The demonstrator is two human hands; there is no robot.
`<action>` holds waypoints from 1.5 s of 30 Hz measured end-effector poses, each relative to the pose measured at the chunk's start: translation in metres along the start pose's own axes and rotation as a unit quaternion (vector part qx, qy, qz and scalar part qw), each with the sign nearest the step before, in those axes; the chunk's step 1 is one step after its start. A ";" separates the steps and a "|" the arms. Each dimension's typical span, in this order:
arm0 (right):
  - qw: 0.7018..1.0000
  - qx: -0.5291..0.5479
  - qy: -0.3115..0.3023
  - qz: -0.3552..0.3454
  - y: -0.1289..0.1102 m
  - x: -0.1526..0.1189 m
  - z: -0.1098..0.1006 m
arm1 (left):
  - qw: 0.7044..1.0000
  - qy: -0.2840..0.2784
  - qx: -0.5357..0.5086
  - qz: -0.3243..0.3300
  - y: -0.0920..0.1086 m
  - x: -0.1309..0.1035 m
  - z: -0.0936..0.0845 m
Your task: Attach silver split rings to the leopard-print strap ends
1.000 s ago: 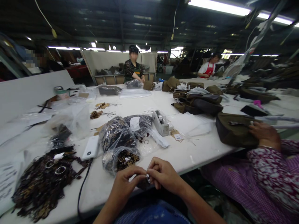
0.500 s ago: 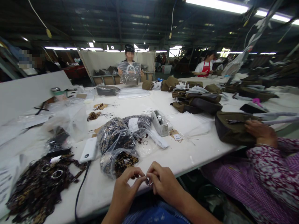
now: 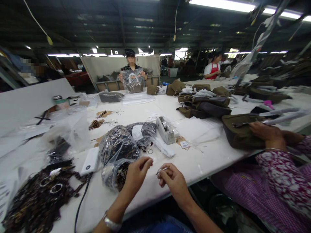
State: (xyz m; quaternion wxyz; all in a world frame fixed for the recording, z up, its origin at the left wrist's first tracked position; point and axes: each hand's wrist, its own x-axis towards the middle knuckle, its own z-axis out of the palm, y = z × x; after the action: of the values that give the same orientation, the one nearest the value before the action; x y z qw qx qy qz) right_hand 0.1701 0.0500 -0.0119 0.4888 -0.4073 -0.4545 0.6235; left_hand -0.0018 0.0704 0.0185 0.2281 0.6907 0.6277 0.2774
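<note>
My right hand (image 3: 171, 177) pinches a small metal ring (image 3: 158, 172) between thumb and fingers, above the table's near edge. To its left, apart from it, my left hand (image 3: 138, 171) has thumb and fingertips pressed together; whether anything is between them I cannot make out. Just behind my left hand lies a clear plastic bag (image 3: 119, 145) filled with dark, leopard-patterned pieces. A second filled bag (image 3: 143, 131) with a white label lies behind it. Another loose ring (image 3: 150, 151) rests on the table near small dark bits.
A tape dispenser (image 3: 165, 131) stands beyond my hands, beside hang tags (image 3: 182, 143) and white sheets (image 3: 198, 129). At left are a white power bank (image 3: 89, 161) with a cable and a heap of patterned strips (image 3: 36, 200). At right a co-worker's hand (image 3: 267, 132) touches an olive bag (image 3: 239, 134).
My hands, together around the small metal piece before, have moved apart and up over the table. The ring stays in my right hand. The person opposite has lowered the wrapped bag slightly.
</note>
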 end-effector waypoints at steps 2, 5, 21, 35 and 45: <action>1.000 0.009 0.014 0.002 0.001 0.002 -0.008 | 0.994 0.000 0.110 -0.007 -0.009 0.031 -0.001; 1.000 0.006 0.020 0.004 0.002 0.002 -0.017 | 0.981 -0.022 0.189 -0.036 -0.023 0.072 0.007; 1.000 -0.017 -0.019 0.016 -0.003 -0.010 -0.017 | 0.947 -0.104 0.304 -0.017 -0.041 0.074 0.017; 0.999 -0.034 -0.025 0.013 -0.002 -0.022 -0.015 | 0.933 -0.037 0.358 -0.011 -0.036 0.084 0.036; 0.999 -0.029 -0.034 0.018 0.006 -0.018 -0.008 | 0.929 0.016 0.369 -0.015 -0.043 0.143 0.046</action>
State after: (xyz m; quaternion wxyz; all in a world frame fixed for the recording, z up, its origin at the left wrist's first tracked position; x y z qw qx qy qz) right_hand 0.1798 0.0330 -0.0186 0.4501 -0.4080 -0.4810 0.6322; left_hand 0.0053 0.2189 -0.0298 -0.0492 0.7121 0.6995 0.0339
